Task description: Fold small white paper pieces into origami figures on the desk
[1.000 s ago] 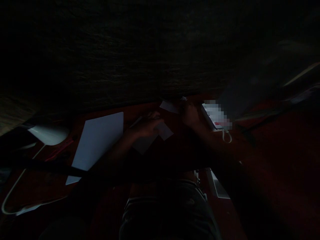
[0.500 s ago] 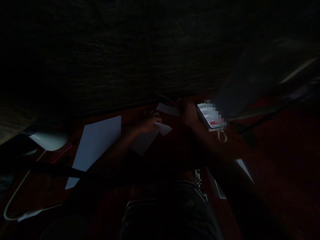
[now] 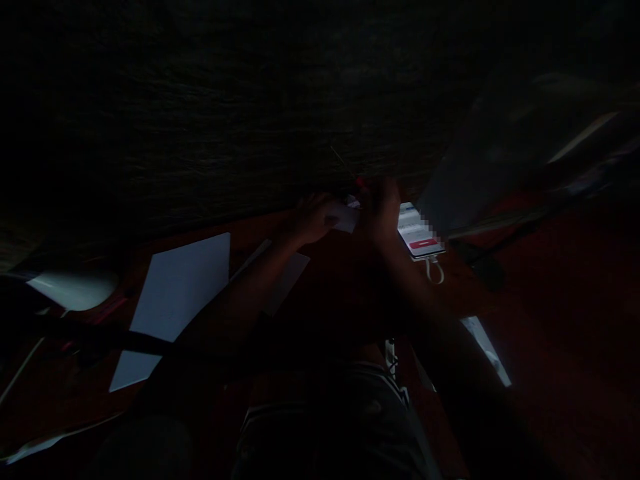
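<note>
The scene is very dark. My left hand lies at the far edge of the table, its thumb over a small piece of white paper that it grips. Close by on the right, my right hand is closed and blurred around a thin tool with a red handle. A narrow blade or shaft points up and left from it; its exact kind is too dark to make out. Under my left forearm lies a larger paper sheet, partly hidden.
A big white sheet lies to the left, beside a white cone-shaped lamp shade. A lit phone with a white cable sits right of my right hand. Further right is a pale flat item. A dark textured wall rises behind the table.
My left hand has moved right and away from me, off the larger sheet and onto the small paper piece. The red-handled tool in my right hand has lifted and tilted upward.
</note>
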`<move>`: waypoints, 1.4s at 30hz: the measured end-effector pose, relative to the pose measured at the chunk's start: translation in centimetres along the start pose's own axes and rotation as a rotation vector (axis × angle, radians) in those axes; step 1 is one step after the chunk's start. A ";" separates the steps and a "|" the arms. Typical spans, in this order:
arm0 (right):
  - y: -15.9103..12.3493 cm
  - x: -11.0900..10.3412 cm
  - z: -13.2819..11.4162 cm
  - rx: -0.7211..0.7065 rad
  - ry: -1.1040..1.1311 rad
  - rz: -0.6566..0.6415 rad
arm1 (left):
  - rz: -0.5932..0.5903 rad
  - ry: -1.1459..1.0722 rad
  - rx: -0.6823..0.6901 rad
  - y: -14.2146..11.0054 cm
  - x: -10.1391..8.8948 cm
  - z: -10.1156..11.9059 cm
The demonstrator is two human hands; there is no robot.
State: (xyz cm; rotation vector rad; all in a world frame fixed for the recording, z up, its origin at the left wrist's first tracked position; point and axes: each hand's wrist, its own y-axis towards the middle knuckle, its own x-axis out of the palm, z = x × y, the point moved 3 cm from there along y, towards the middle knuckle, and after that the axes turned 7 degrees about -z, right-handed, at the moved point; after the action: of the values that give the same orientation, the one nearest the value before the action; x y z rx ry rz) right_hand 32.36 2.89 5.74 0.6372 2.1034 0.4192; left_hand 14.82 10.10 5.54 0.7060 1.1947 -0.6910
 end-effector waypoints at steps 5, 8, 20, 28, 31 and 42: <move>0.1 0.2 0.0 0.014 -0.058 -0.034 | -0.126 -0.034 0.049 0.4 3.7 -0.3; 0.0 0.5 -0.2 0.001 -0.096 -0.066 | -0.100 -0.043 -0.009 0.0 3.9 -0.8; -0.5 0.9 -0.6 -0.029 -0.057 -0.020 | 0.084 0.041 -0.308 -2.6 1.7 -3.8; -0.5 1.2 -0.7 -0.035 -0.046 -0.037 | 0.093 0.074 -0.353 -1.5 1.8 -2.3; -0.5 1.2 -0.6 -0.026 -0.076 -0.038 | 0.073 0.033 -0.344 -0.4 2.2 -1.0; -0.3 1.9 0.2 -0.097 0.130 0.094 | -0.075 0.095 -0.273 1.0 2.2 0.2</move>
State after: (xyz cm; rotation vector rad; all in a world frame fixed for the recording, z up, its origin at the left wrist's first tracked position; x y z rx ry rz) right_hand 31.56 3.77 4.26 0.6696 2.1658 0.6268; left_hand 16.19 10.30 3.54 0.4711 1.3771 -0.5465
